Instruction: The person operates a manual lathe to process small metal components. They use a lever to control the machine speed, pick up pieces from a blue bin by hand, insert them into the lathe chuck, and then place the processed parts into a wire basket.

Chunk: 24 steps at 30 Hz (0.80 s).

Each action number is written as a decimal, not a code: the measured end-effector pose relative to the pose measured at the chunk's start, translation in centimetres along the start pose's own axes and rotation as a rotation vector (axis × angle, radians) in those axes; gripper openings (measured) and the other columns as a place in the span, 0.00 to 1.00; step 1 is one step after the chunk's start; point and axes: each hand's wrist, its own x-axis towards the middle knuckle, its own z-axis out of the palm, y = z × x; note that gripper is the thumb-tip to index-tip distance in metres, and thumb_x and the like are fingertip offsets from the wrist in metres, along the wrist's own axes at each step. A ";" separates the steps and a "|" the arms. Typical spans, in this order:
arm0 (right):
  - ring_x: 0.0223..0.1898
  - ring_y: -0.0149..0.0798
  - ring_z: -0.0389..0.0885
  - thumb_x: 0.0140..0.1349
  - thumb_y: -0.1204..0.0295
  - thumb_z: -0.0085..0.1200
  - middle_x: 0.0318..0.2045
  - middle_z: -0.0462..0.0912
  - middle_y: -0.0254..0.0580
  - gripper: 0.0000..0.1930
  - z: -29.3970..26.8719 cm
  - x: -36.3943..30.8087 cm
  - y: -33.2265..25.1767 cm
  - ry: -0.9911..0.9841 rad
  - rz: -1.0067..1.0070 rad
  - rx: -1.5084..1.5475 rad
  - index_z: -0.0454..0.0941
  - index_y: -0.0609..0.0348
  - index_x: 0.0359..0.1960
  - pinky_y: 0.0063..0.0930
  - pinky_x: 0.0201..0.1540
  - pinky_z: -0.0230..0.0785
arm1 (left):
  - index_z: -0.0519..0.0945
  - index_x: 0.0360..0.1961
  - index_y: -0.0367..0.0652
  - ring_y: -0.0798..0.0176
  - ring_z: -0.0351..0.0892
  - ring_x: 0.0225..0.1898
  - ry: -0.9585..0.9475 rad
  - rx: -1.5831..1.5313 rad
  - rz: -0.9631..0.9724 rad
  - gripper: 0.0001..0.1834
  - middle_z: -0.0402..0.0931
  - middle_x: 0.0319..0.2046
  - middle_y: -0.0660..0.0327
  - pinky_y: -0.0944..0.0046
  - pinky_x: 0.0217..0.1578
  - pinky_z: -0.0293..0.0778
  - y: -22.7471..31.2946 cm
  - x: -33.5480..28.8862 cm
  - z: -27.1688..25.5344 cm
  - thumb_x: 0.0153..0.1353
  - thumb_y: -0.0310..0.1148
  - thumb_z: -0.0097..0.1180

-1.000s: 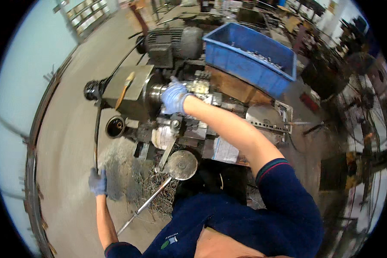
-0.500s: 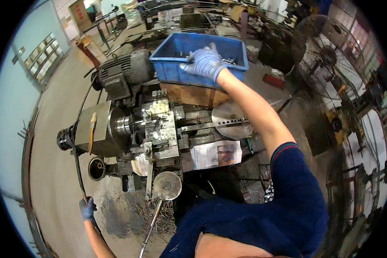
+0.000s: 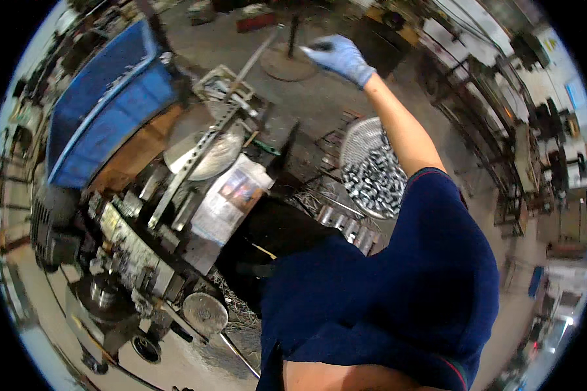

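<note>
1. The metal parts (image 3: 378,179) heaped in the round basket (image 3: 353,144) to your right probably feel hard, light singly, perhaps slick; pinch one by its sides.
2. They look small, shiny, silver-grey.
3. Your gloved right hand (image 3: 342,62) is near the basket; blur hides whether its fingers are apart or clamped. Your left hand is out of view.

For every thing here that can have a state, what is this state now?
Right hand, gloved and raised; whether it holds anything is unclear
Left hand, out of view
Round basket, open on top, partly filled
Metal pieces, loose, heaped in the basket
Blue bin, open on top, small pieces inside
Newspaper, lying printed side up
</note>
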 end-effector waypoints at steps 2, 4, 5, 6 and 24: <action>0.41 0.49 0.80 0.50 0.43 0.54 0.37 0.83 0.46 0.28 -1.6 -3.4 9.3 0.005 0.217 -0.244 0.82 0.55 0.38 0.34 0.45 0.72 | 0.74 0.39 0.32 0.58 0.73 0.19 0.033 0.032 0.006 0.19 0.75 0.21 0.50 0.62 0.23 0.77 -0.7 1.0 1.3 0.56 0.38 0.61; 0.44 0.53 0.79 0.50 0.42 0.52 0.39 0.81 0.52 0.28 -1.3 -8.2 15.6 0.040 0.356 -0.267 0.82 0.55 0.38 0.37 0.47 0.70 | 0.74 0.39 0.32 0.58 0.73 0.20 0.056 0.050 0.008 0.19 0.75 0.21 0.50 0.62 0.23 0.77 -1.2 1.6 2.6 0.56 0.39 0.61; 0.45 0.53 0.78 0.50 0.42 0.52 0.41 0.80 0.54 0.29 -1.3 -10.1 19.3 -0.090 0.499 -0.363 0.81 0.56 0.39 0.38 0.48 0.70 | 0.74 0.39 0.32 0.59 0.73 0.20 0.051 0.055 0.012 0.19 0.75 0.21 0.51 0.62 0.23 0.77 -1.1 2.2 3.2 0.56 0.39 0.61; 0.47 0.54 0.77 0.49 0.41 0.52 0.42 0.79 0.56 0.30 -0.8 -11.6 22.4 -0.230 0.638 -0.447 0.81 0.57 0.39 0.39 0.49 0.69 | 0.74 0.39 0.32 0.59 0.73 0.20 0.052 0.059 0.019 0.20 0.75 0.21 0.51 0.62 0.23 0.76 -1.0 2.5 3.6 0.56 0.39 0.61; 0.51 0.49 0.74 0.49 0.50 0.52 0.40 0.81 0.50 0.25 6.8 -14.3 25.2 -0.614 0.392 -0.869 0.82 0.60 0.36 0.38 0.53 0.67 | 0.75 0.40 0.34 0.62 0.73 0.22 0.144 0.027 0.025 0.23 0.74 0.24 0.54 0.66 0.23 0.72 -4.0 3.4 2.3 0.55 0.45 0.60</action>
